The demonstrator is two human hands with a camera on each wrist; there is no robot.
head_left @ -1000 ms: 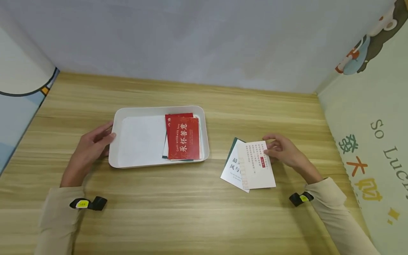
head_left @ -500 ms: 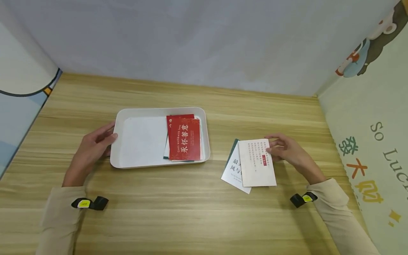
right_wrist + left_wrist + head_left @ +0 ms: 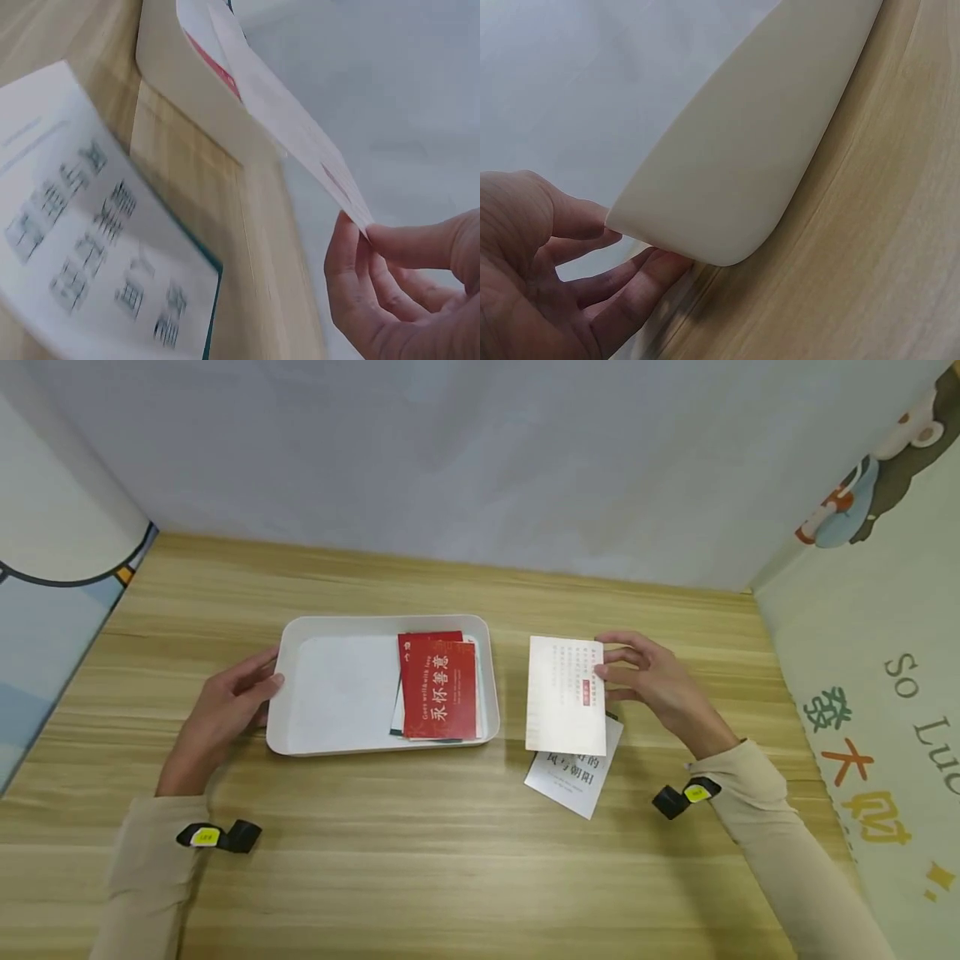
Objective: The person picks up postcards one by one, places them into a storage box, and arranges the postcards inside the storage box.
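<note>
My right hand (image 3: 647,685) pinches the right edge of a pale printed card (image 3: 564,697) between thumb and fingers. The right wrist view shows that card (image 3: 292,127) raised and tilted. Partly covered by it in the head view, a white card (image 3: 573,781) with black lettering and a dark green edge lies on the table. To the left stands a shallow white tray (image 3: 341,743). My left hand (image 3: 228,706) holds the tray's left end, thumb at the rim and fingers against the outer wall, as the left wrist view shows. Red cards (image 3: 442,693) overlap in the tray's right half.
The wooden table (image 3: 390,868) carries everything. A grey-white sheet (image 3: 450,460) rises behind it. On the right stands a pale printed panel (image 3: 862,635) with lettering, and a blue and white panel (image 3: 67,627) borders the left edge.
My right hand has lifted the pale card off the white card and moved it left and farther back, toward the tray. My left hand has stayed at the tray.
</note>
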